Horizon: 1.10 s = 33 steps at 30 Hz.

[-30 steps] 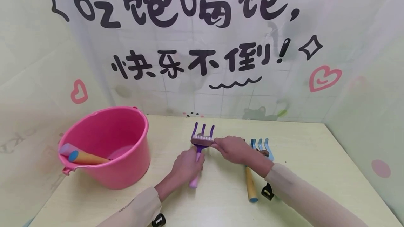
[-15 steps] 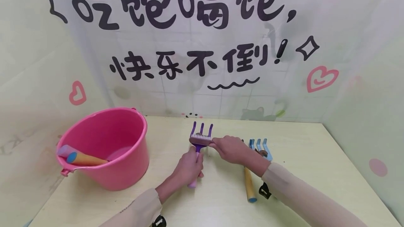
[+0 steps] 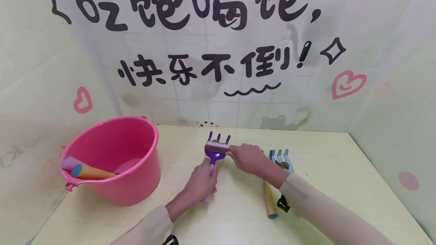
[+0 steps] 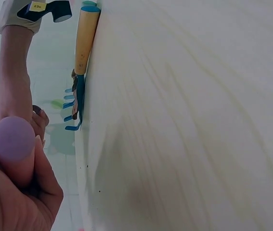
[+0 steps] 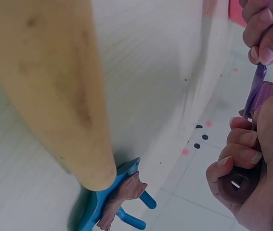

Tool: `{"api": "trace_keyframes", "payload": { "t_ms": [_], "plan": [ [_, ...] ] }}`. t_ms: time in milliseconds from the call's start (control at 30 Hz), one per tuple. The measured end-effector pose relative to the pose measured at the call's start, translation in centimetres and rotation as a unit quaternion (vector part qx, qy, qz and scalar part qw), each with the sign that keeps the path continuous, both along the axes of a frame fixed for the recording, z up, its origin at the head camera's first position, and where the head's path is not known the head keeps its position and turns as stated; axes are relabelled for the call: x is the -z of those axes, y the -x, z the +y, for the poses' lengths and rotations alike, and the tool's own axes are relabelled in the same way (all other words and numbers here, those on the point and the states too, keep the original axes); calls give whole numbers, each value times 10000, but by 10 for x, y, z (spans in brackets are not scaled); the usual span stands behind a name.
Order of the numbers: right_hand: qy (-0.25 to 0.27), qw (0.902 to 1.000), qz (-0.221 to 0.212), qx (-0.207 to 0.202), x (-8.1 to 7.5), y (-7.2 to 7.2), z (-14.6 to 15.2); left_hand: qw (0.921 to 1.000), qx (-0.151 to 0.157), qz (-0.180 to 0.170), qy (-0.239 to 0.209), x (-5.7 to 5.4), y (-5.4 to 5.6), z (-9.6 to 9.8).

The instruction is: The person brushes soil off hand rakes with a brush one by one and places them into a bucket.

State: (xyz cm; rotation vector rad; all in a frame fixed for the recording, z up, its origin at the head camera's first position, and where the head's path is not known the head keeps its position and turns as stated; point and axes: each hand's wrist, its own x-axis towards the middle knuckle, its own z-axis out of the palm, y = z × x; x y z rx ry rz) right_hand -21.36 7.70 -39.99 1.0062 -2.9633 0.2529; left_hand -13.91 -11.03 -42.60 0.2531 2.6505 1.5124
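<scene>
My left hand (image 3: 201, 180) grips the lilac handle of a purple hand rake (image 3: 215, 155), its tines pointing away from me. The handle's round end (image 4: 13, 138) shows in the left wrist view. With my right hand (image 3: 250, 158) I hold a brush (image 3: 217, 148) by its dark brown handle (image 5: 242, 185). Its white bristles lie across the rake's head, at the base of the tines. A small brown bit (image 3: 214, 141) shows among the tines; what it is I cannot tell.
A blue hand rake with a wooden handle (image 3: 269, 199) lies right of my hands, partly behind my right arm. A crumpled brown piece (image 5: 123, 197) sits on its tines. At left stands a pink bucket (image 3: 143, 177) with lilac and yellow handles inside. A printed sheet hangs behind the table.
The brush has shifted slightly away from me over the purple rake, toward its tines, uncovering more of the rake's head. Both hands keep their hold.
</scene>
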Motion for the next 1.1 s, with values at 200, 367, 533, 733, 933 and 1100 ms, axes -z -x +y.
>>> {"api": "trace_keyframes", "payload": {
  "t_ms": [200, 367, 533, 733, 933, 1100],
  "plan": [
    [8, 9999, 8, 133, 1, 5, -1, 9999, -18, 93, 80, -2, -1, -1],
    [41, 9989, 209, 417, 3, 10, 2, 9999, 84, 100, 40, -1, -3, 0],
    [-26, 9977, 374, 569, 1, 16, 4, 9997, 72, 207, 96, -3, -4, 3],
    [-208, 9957, 639, 644, -3, 17, 2, 9999, 106, 99, 7, -6, -1, 3],
    [-414, 9932, 850, 673, -2, 15, 1, 9997, 170, -54, -174, -7, 2, 4],
    [-633, 9877, 1312, 562, 0, 15, 3, 9993, 189, -164, -262, -10, 4, 4]
  ]
}}
